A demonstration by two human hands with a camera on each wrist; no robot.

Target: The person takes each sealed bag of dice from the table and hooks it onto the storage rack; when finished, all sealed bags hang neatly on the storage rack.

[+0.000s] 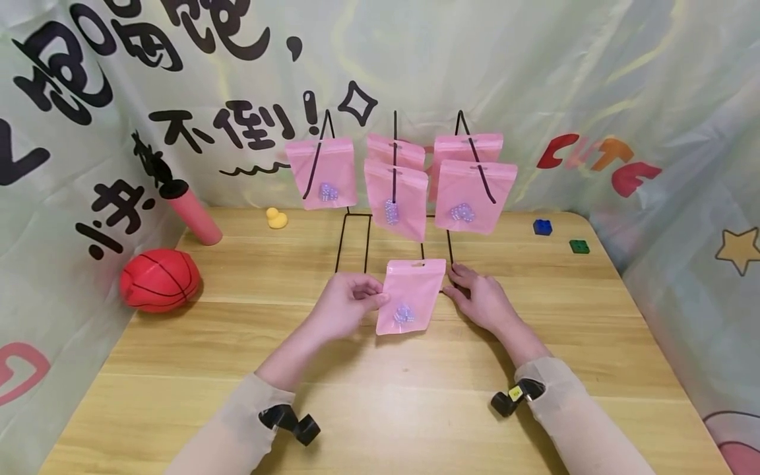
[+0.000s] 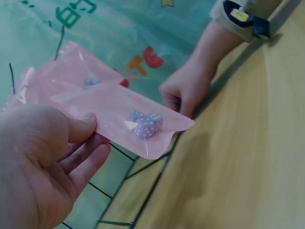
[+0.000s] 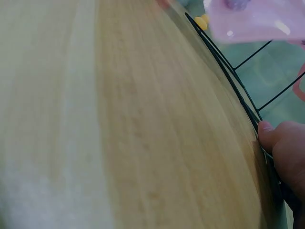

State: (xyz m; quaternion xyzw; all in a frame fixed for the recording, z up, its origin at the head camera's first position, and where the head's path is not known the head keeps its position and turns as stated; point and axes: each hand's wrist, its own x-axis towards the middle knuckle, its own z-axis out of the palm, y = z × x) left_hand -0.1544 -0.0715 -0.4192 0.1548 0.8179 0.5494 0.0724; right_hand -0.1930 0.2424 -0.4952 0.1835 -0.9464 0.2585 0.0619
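My left hand (image 1: 350, 300) pinches the left edge of a pink zip bag (image 1: 413, 284) between thumb and fingers. Speckled purple dice (image 2: 145, 125) show through the bag, which is held upright, low in front of a black wire display rack (image 1: 450, 247). My right hand (image 1: 483, 302) grips the front right of the rack's base, its thumb on the wire in the right wrist view. More pink bags with dice hang from the rack's hooks: one on the left (image 1: 326, 168), two in the middle (image 1: 394, 185), two on the right (image 1: 475, 191).
A red toy basketball (image 1: 160, 280) and a pink cylinder (image 1: 198, 218) with a black top stand at the left. A yellow rubber duck (image 1: 276, 218) sits behind. Blue (image 1: 542, 227) and green (image 1: 579, 247) toy bricks lie at the back right. Printed cloth surrounds the wooden table (image 1: 404, 396).
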